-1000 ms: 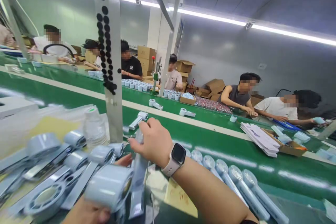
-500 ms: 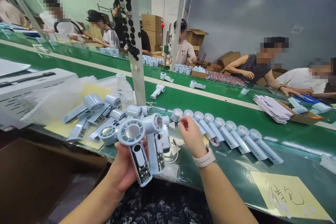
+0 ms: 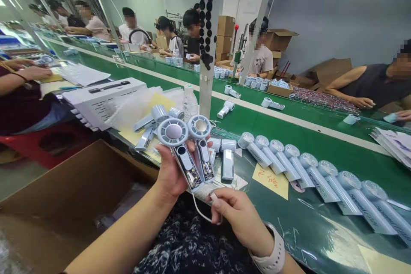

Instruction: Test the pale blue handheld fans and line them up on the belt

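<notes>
Two light-blue handheld fans are held side by side in my left hand (image 3: 169,175), round heads up. The left handheld fan (image 3: 173,132) and the right handheld fan (image 3: 201,126) both show bare circuit boards on their open handles. Just below the handle ends, my right hand (image 3: 240,216) pinches the plug end of a white cable (image 3: 199,211). Whether the plug touches a handle I cannot tell. Behind my left hand lies a loose pile of handheld fans (image 3: 146,130), partly hidden. Another handheld fan (image 3: 228,165) lies on the bench to the right.
A row of finished-looking fans (image 3: 308,167) runs along the right. A yellow note (image 3: 271,181) lies before it. Behind are a metal post (image 3: 206,90), a plastic bottle (image 3: 190,102) and a green conveyor (image 3: 247,115). An open carton (image 3: 80,171) stands lower left. Several co-workers sit opposite.
My view has swung left. The two fans in my left hand now sit side by side facing me. My right hand came down from the fan row and now grips the white cable.
</notes>
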Motion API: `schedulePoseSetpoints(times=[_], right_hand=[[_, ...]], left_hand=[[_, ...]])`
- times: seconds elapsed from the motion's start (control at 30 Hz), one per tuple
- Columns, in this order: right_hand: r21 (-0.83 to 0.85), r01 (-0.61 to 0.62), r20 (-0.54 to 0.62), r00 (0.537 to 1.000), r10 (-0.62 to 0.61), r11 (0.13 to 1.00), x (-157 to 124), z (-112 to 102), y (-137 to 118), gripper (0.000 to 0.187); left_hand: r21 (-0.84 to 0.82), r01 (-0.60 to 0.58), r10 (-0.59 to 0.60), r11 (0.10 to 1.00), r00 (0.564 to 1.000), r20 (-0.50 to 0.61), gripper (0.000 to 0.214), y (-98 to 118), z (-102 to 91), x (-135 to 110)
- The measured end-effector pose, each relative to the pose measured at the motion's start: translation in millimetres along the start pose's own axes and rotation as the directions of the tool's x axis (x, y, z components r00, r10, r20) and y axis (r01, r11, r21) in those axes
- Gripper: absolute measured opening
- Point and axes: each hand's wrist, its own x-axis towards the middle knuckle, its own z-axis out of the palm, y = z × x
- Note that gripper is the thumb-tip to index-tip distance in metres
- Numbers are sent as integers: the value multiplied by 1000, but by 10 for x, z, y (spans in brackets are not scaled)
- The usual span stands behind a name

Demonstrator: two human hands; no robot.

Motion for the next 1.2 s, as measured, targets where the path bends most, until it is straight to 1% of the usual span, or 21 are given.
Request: schedulePoseSetpoints(times=[0.07,0.13,0.23,0.3,0.4,0.47,0.5,0.63,0.7,0.73,0.8,0.83,0.9,0.97,1.0,1.03,1.07,1.1,1.13,1.17,1.2], right_hand=[[47,14,-66,998,-11,999,19,84,-71,36],[56,51,-137,990,-43,997,54,122,-115,35],[35,101,-172,981,-93,994,70,145,-128,39],[74,88,-212,975,-70,993,61,176,-108,44],[263,63,-281,960,14,963,61,261,-59,51],[370,75,-292,955,39,926,72,317,-26,52],[396,82,-293,955,41,915,78,338,-10,52],[392,61,-234,972,35,918,91,352,42,51],[355,51,-223,974,31,934,82,317,46,49],[321,65,-238,971,14,945,71,285,37,49],[191,126,-274,959,-71,973,33,186,-2,49],[88,164,-291,947,-132,983,7,121,-29,50],[-168,189,-361,902,-239,967,-46,-22,-74,48],[-391,118,-492,812,-316,913,-86,-152,-79,38],[-425,79,-547,771,-326,902,-98,-202,-57,33],[-394,65,-574,762,-300,917,-107,-242,-19,37],[-314,73,-569,784,-249,947,-116,-272,34,48],[-206,91,-531,826,-190,974,-126,-300,98,55],[-97,102,-481,866,-137,990,-139,-330,169,56],[-12,103,-437,894,-98,995,-155,-368,242,52],[40,101,-415,907,-75,994,-173,-416,312,48]], left_hand=[[-27,4,-4,1000,1000,11,63,-7,65,0],[-39,11,-10,999,1000,23,62,-8,111,-11],[-11,-12,13,1000,999,38,62,-5,123,-35],[22,-45,44,999,998,33,63,-12,111,-45],[67,-134,133,989,991,18,63,-48,103,-50],[100,-181,180,978,983,24,64,-80,106,-54],[113,-187,185,976,982,29,65,-96,107,-58],[95,-139,136,986,990,36,66,-140,81,-75],[83,-99,97,992,995,33,65,-157,54,-63],[85,-82,80,993,996,31,66,-167,39,-48],[78,-54,53,995,998,13,67,-189,7,-6],[64,-42,43,997,999,-8,67,-200,-10,15],[44,-30,33,999,997,-70,61,-217,-42,39],[81,-1,10,997,994,-107,51,-215,-54,16],[136,22,-10,990,996,-90,49,-206,-44,-14],[210,41,-33,977,999,-41,50,-193,-21,-52],[299,47,-61,953,998,35,52,-177,14,-92],[387,33,-87,922,988,124,54,-163,56,-127],[457,3,-108,889,973,205,55,-154,99,-151],[488,-11,-125,873,961,246,55,-152,134,-159],[487,2,-136,873,961,240,55,-157,153,-151]])
